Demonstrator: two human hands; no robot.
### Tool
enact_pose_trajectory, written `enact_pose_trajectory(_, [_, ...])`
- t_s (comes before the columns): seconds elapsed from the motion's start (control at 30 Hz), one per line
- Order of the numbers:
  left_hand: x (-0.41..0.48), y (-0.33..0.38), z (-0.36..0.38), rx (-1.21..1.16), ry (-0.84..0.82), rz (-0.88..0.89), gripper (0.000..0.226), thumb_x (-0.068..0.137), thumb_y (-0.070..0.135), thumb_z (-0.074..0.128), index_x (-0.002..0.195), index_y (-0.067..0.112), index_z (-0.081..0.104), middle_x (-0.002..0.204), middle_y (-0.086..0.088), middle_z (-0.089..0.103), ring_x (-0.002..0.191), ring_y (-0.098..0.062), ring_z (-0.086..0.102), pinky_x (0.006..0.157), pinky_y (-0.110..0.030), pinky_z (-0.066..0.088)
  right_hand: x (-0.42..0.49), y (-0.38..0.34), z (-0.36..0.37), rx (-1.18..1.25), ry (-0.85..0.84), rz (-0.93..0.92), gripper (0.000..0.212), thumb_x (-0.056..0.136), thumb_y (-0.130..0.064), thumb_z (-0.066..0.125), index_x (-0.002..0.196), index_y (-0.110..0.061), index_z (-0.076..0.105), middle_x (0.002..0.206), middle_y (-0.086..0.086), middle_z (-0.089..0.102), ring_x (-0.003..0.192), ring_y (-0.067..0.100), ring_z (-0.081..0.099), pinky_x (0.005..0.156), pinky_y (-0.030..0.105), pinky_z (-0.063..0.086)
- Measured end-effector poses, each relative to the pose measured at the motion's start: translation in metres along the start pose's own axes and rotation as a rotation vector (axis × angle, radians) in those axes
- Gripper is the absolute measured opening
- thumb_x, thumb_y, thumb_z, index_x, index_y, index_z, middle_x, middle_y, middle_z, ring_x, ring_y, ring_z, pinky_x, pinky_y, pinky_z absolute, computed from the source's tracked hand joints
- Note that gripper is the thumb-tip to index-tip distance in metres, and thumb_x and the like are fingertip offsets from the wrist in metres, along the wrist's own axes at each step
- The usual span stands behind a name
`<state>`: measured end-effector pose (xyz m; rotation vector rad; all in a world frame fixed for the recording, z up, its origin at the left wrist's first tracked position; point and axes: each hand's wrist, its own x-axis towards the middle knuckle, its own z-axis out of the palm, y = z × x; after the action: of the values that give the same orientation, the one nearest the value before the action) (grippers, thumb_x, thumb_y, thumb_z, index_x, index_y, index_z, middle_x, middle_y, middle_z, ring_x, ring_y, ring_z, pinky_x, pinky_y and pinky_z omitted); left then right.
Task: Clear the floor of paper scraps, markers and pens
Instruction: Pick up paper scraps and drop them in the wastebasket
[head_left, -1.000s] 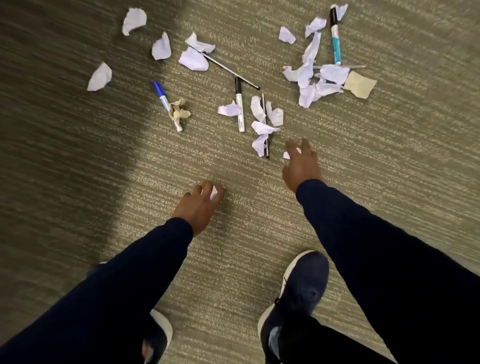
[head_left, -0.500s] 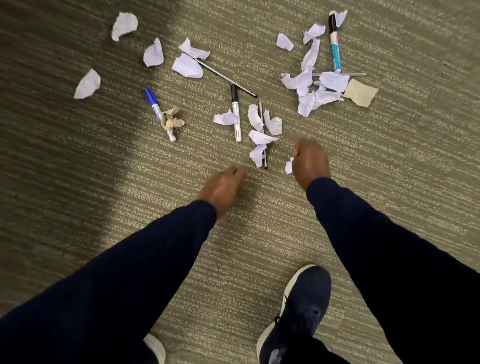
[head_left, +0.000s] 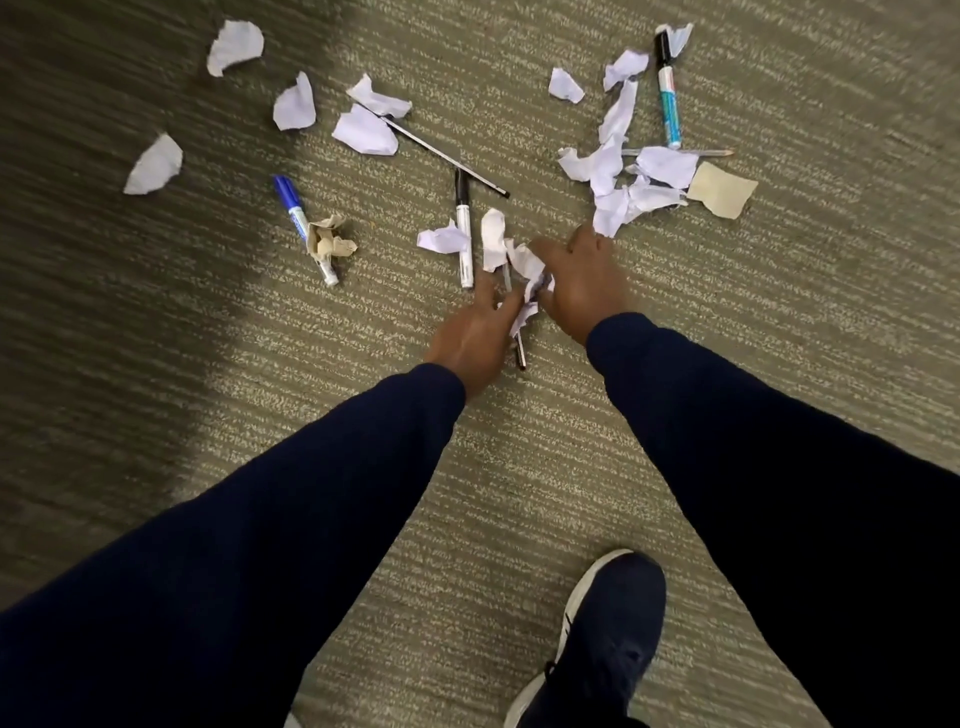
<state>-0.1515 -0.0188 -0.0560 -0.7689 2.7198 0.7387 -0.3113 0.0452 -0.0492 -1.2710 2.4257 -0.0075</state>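
Note:
My left hand (head_left: 475, 332) and my right hand (head_left: 584, 283) meet over a small pile of white paper scraps (head_left: 530, 283) on the carpet. Left fingertips pinch a scrap at the pile's lower edge. The right hand's fingers close over the scraps from the right. A thin pen (head_left: 520, 356) lies under the pile and pokes out below the hands. A black-capped white marker (head_left: 464, 234) lies just left of them. A blue marker (head_left: 292, 205) lies further left, against a crumpled tan paper (head_left: 330, 241). At upper right are a teal marker (head_left: 668, 101) and more white scraps (head_left: 618, 171).
A long thin black pen (head_left: 447, 156) lies diagonally above the hands. A slim pen (head_left: 701, 152) and a tan paper square (head_left: 722, 191) lie at right. Loose white scraps (head_left: 234, 47) dot the upper left. My dark shoe (head_left: 608, 629) stands at lower right.
Both hands have moved up and inward to the middle scrap pile. The left hand picked up a scrap a second ago; the right hand closed on one half a second ago.

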Motion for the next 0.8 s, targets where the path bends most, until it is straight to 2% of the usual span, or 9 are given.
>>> enact_pose_trajectory(0.1, [-0.011,0.001,0.001,0.018,0.023,0.023,0.037,0.094,0.007,0.056,0.129,0.013,0.048,0.126,-0.019,0.048,0.06,-0.023,0.05,0.05,-0.037,0.042,-0.007,-0.006,0.006,-0.014,0.075,-0.024,0.044,0.092,-0.021,0.065,0.135,-0.019,0.056,0.128,0.022,0.049,0.115,0.041,0.047,0.079,0.049,0.054])
enact_pose_trajectory(0.2, [-0.017,-0.002,-0.003,-0.027,0.048,0.07,0.031,0.092,0.004,0.057,0.122,0.01,0.053,0.119,-0.016,0.049,0.062,-0.018,0.045,0.05,-0.029,0.033,-0.008,-0.005,0.009,0.002,0.146,-0.034,0.032,0.095,-0.01,0.056,0.127,-0.012,0.06,0.119,0.021,0.055,0.106,0.037,0.052,0.075,0.048,0.055])
enact_pose_trajectory(0.3, [-0.025,-0.009,-0.003,-0.162,0.077,0.114,0.024,0.091,0.009,0.057,0.113,0.014,0.049,0.106,-0.005,0.043,0.064,-0.02,0.051,0.048,-0.03,0.042,-0.007,-0.004,0.002,0.089,0.178,0.047,0.022,0.095,-0.008,0.047,0.109,-0.008,0.064,0.111,0.017,0.059,0.098,0.035,0.056,0.076,0.041,0.051])
enact_pose_trajectory(0.37, [-0.032,-0.012,-0.006,-0.234,0.096,0.067,0.018,0.092,0.017,0.054,0.109,0.015,0.048,0.106,-0.004,0.042,0.066,-0.019,0.053,0.052,-0.032,0.054,-0.008,-0.006,-0.005,0.267,0.214,0.15,0.018,0.093,-0.006,0.047,0.101,-0.009,0.063,0.103,0.013,0.058,0.09,0.031,0.057,0.068,0.032,0.042])
enact_pose_trajectory(0.47, [-0.037,-0.022,-0.018,-0.282,0.186,-0.013,0.015,0.094,0.026,0.049,0.103,0.014,0.053,0.107,-0.002,0.044,0.067,-0.015,0.052,0.053,-0.024,0.05,-0.008,-0.013,-0.014,0.395,0.239,0.131,0.024,0.092,-0.006,0.056,0.113,-0.014,0.061,0.116,0.008,0.058,0.095,0.024,0.057,0.074,0.027,0.04])
enact_pose_trajectory(0.57, [-0.029,-0.039,-0.035,-0.353,0.26,-0.092,0.021,0.096,0.023,0.053,0.112,0.011,0.059,0.119,-0.004,0.044,0.067,-0.006,0.049,0.051,-0.012,0.048,-0.008,-0.029,-0.015,0.38,0.139,-0.042,0.044,0.09,-0.013,0.067,0.132,-0.016,0.054,0.135,0.007,0.051,0.099,0.015,0.054,0.085,0.027,0.045])
enact_pose_trajectory(0.67, [-0.013,-0.059,-0.053,-0.351,0.33,-0.145,0.023,0.096,0.024,0.055,0.111,0.008,0.062,0.135,-0.009,0.041,0.07,-0.005,0.054,0.052,-0.015,0.052,-0.011,-0.043,-0.002,0.271,0.068,-0.168,0.057,0.082,-0.021,0.078,0.133,-0.015,0.052,0.135,0.011,0.05,0.101,0.023,0.06,0.092,0.036,0.054])
enact_pose_trajectory(0.73, [0.0,-0.069,-0.063,-0.305,0.335,-0.131,0.024,0.098,0.028,0.052,0.109,0.009,0.062,0.147,-0.007,0.037,0.074,-0.007,0.059,0.053,-0.012,0.045,-0.014,-0.045,0.011,0.191,0.017,-0.185,0.058,0.079,-0.022,0.081,0.13,-0.015,0.054,0.134,0.013,0.05,0.107,0.029,0.058,0.092,0.041,0.054])
enact_pose_trajectory(0.8, [0.012,-0.075,-0.068,-0.293,0.288,-0.106,0.028,0.099,0.029,0.05,0.114,0.008,0.063,0.157,-0.006,0.032,0.08,-0.008,0.061,0.067,-0.015,0.045,-0.019,-0.044,0.021,0.121,0.034,-0.198,0.045,0.083,-0.019,0.077,0.123,-0.011,0.059,0.133,0.016,0.051,0.109,0.032,0.056,0.087,0.044,0.055])
